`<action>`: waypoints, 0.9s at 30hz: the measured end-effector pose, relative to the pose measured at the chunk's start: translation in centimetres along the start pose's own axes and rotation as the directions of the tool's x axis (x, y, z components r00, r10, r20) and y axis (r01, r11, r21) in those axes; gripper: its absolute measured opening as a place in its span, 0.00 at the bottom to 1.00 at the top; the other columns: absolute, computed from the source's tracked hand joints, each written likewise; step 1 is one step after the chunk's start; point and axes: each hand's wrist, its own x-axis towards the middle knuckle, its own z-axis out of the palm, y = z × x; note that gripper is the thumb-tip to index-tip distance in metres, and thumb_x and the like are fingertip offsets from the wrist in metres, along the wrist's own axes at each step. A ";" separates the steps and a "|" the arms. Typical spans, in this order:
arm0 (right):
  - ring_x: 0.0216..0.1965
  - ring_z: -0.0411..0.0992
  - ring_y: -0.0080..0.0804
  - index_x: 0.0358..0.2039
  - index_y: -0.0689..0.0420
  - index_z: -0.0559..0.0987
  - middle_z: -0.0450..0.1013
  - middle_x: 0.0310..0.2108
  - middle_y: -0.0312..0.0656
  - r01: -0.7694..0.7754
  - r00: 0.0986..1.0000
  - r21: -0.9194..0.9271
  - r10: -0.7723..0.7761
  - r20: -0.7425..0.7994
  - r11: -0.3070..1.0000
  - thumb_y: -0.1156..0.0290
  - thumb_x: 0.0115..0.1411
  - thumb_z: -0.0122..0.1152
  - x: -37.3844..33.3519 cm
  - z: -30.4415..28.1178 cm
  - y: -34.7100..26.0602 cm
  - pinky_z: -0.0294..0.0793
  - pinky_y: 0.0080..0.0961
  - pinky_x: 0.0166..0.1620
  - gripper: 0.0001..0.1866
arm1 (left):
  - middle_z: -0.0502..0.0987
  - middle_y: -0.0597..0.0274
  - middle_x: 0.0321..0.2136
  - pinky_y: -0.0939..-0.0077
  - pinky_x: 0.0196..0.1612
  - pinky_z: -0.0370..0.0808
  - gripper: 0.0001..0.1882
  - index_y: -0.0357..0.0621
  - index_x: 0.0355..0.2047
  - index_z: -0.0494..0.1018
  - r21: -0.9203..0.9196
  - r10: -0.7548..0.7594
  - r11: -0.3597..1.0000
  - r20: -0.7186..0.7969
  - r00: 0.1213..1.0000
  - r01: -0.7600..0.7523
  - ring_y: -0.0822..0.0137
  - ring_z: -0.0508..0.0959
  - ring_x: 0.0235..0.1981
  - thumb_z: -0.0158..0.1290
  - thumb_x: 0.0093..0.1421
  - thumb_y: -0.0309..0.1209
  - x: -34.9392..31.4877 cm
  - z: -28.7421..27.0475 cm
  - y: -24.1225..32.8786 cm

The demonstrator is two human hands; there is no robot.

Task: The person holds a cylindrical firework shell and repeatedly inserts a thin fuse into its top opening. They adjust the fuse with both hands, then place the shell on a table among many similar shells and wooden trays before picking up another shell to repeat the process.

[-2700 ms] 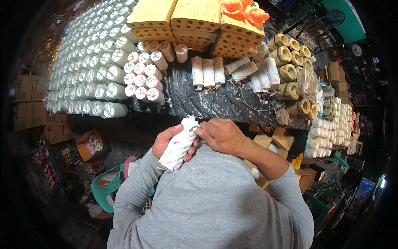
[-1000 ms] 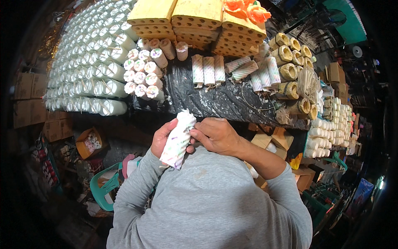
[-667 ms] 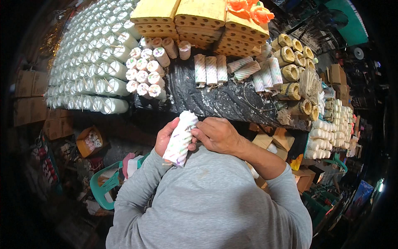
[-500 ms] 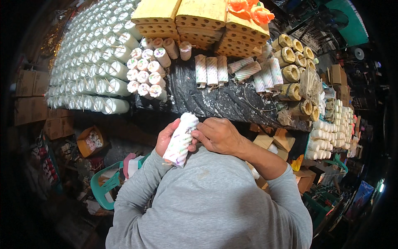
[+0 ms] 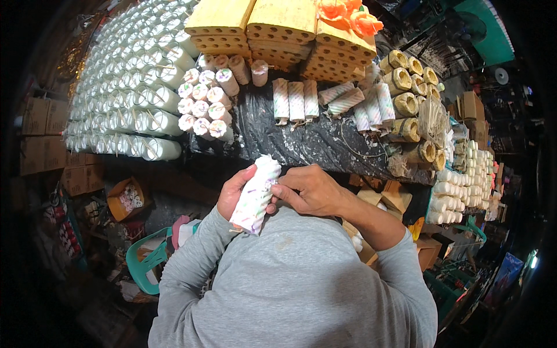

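Note:
A white pillar candle (image 5: 255,196) with multicoloured spiral flecks is tilted in front of my chest, its ragged top pointing up and right. My left hand (image 5: 237,188) wraps round it from the left, fingertips showing on its right side. My right hand (image 5: 310,188) is closed against the candle's right side, thumb and fingers pressed together at the surface; whatever they pinch is hidden. Beyond my hands, on a black plastic-covered table (image 5: 261,136), stand several spiral-striped candles (image 5: 296,100). A stack of candles with coloured tops (image 5: 200,108) lies to their left.
Rows of plain white candles (image 5: 125,104) fill the table's left. Yellow perforated blocks (image 5: 281,29) stand at the back, with orange flowers (image 5: 351,17) on top. Bamboo-like tubes (image 5: 406,104) are stacked at right. A green plastic chair (image 5: 145,261) and a box (image 5: 125,200) are low left.
The candle has turned slightly in my left hand, showing different coloured flecks. My right fingers have shifted a little along its side, and the thumb is straighter.

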 end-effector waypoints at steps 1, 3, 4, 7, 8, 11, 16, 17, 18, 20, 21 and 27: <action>0.28 0.81 0.48 0.33 0.58 0.89 0.81 0.26 0.50 -0.031 1.000 0.015 0.031 0.006 0.999 0.61 0.75 0.62 0.0 0.1 -0.1 0.81 0.42 0.35 0.17 | 0.84 0.45 0.41 0.55 0.39 0.84 0.29 0.34 0.59 0.75 -0.007 0.006 1.000 0.015 1.000 -0.006 0.53 0.85 0.36 0.47 0.78 0.51 0.0 0.0 0.0; 0.27 0.81 0.48 0.33 0.58 0.89 0.81 0.26 0.49 -0.022 1.000 0.059 0.023 -0.013 0.998 0.60 0.76 0.62 0.0 0.5 -0.1 0.81 0.42 0.35 0.17 | 0.84 0.44 0.41 0.55 0.39 0.84 0.28 0.35 0.59 0.75 -0.025 0.025 0.999 0.029 0.999 -0.024 0.52 0.85 0.36 0.47 0.78 0.50 0.1 0.1 -0.1; 0.27 0.81 0.48 0.33 0.57 0.89 0.81 0.25 0.49 -0.036 0.999 0.091 0.038 -0.014 0.995 0.60 0.76 0.62 0.0 0.7 -0.1 0.81 0.42 0.35 0.18 | 0.84 0.44 0.42 0.55 0.39 0.84 0.28 0.36 0.60 0.75 -0.025 0.026 0.999 0.048 0.999 -0.025 0.52 0.85 0.36 0.47 0.78 0.50 0.1 0.1 -0.2; 0.26 0.79 0.47 0.32 0.57 0.88 0.79 0.24 0.48 0.011 1.000 0.081 -0.009 -0.015 0.997 0.61 0.75 0.64 -0.1 1.3 0.2 0.80 0.42 0.33 0.17 | 0.83 0.44 0.43 0.55 0.40 0.85 0.27 0.37 0.61 0.74 -0.032 0.047 0.998 0.074 0.996 -0.045 0.51 0.85 0.37 0.46 0.79 0.49 0.2 0.0 -0.2; 0.26 0.79 0.45 0.32 0.57 0.88 0.80 0.24 0.47 0.037 0.998 0.015 -0.037 -0.042 0.999 0.62 0.74 0.65 -0.1 1.4 0.3 0.80 0.40 0.32 0.15 | 0.83 0.44 0.44 0.54 0.40 0.85 0.27 0.38 0.62 0.73 -0.035 0.065 0.997 0.063 0.996 -0.063 0.51 0.85 0.37 0.46 0.79 0.49 0.2 0.0 -0.3; 0.25 0.78 0.41 0.32 0.58 0.87 0.78 0.24 0.44 0.085 0.991 -0.102 -0.095 -0.098 0.991 0.64 0.72 0.68 0.1 1.7 0.7 0.79 0.38 0.31 0.13 | 0.83 0.44 0.45 0.53 0.40 0.85 0.27 0.38 0.62 0.73 -0.044 0.090 0.995 0.070 0.993 -0.087 0.51 0.85 0.39 0.46 0.79 0.49 0.3 0.0 -0.1; 0.25 0.76 0.43 0.31 0.59 0.82 0.73 0.23 0.44 0.207 0.956 -0.253 -0.251 -0.153 0.945 0.63 0.70 0.70 0.6 1.7 1.1 0.78 0.40 0.29 0.14 | 0.82 0.45 0.47 0.52 0.40 0.85 0.27 0.38 0.62 0.73 -0.087 0.077 0.994 0.081 0.994 -0.069 0.52 0.84 0.41 0.46 0.79 0.48 0.3 0.0 0.0; 0.25 0.76 0.43 0.31 0.59 0.82 0.73 0.23 0.43 0.217 0.952 -0.261 -0.263 -0.154 0.940 0.63 0.70 0.70 0.7 1.7 1.1 0.78 0.40 0.29 0.14 | 0.82 0.45 0.47 0.53 0.40 0.84 0.27 0.38 0.62 0.73 -0.087 0.077 0.994 0.073 0.994 -0.070 0.52 0.84 0.41 0.46 0.79 0.48 0.3 0.0 0.0; 0.25 0.76 0.43 0.31 0.59 0.81 0.72 0.23 0.43 0.219 0.951 -0.271 -0.268 -0.156 0.937 0.63 0.70 0.70 0.7 1.8 1.1 0.78 0.40 0.29 0.14 | 0.82 0.45 0.48 0.53 0.40 0.84 0.27 0.38 0.62 0.73 -0.093 0.080 0.993 0.062 0.995 -0.074 0.52 0.84 0.41 0.46 0.79 0.48 0.3 0.0 0.0; 0.25 0.75 0.42 0.31 0.59 0.81 0.71 0.23 0.43 0.233 0.943 -0.288 -0.288 -0.165 0.929 0.63 0.69 0.70 0.8 1.9 1.1 0.78 0.40 0.29 0.14 | 0.82 0.46 0.47 0.53 0.40 0.84 0.27 0.38 0.62 0.73 -0.088 0.083 0.993 0.078 0.994 -0.076 0.53 0.84 0.42 0.46 0.79 0.49 0.3 0.0 0.1; 0.25 0.75 0.42 0.31 0.59 0.81 0.71 0.23 0.43 0.241 0.939 -0.297 -0.300 -0.171 0.924 0.63 0.69 0.70 0.9 1.9 1.2 0.78 0.39 0.29 0.14 | 0.82 0.46 0.47 0.53 0.40 0.84 0.27 0.38 0.62 0.73 -0.097 0.083 0.992 0.081 0.993 -0.075 0.53 0.84 0.42 0.46 0.79 0.49 0.3 0.0 0.1; 0.25 0.76 0.44 0.31 0.58 0.82 0.72 0.23 0.43 0.235 0.967 -0.254 -0.253 -0.037 0.938 0.63 0.71 0.67 1.0 1.3 1.3 0.78 0.41 0.31 0.14 | 0.83 0.47 0.46 0.55 0.40 0.84 0.27 0.38 0.62 0.74 -0.068 0.061 0.996 0.054 0.997 -0.057 0.54 0.84 0.41 0.47 0.78 0.50 0.4 -0.2 0.2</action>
